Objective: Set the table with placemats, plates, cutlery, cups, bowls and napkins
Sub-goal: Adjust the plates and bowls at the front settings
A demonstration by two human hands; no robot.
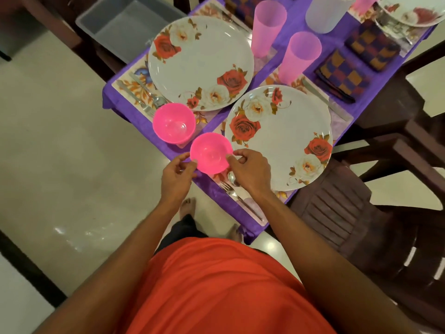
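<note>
Bowls nearly done: you pinch the second pink bowl (210,153) by its rim, left hand (177,171) and right hand (250,168) fingers clamped on it, beside the near plate (279,138). The first bowl (173,122), cups (301,56), cutlery (231,186) and napkins (342,79) look set; the far setting (409,13) is cropped, so I can't tell.

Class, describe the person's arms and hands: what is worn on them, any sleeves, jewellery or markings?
The left arm and right arm are bare to the frame's edge, and no sleeves show. The left hand and right hand wear no gloves. No watch, bangle or ring is visible. An orange-red garment covers the torso.
</note>
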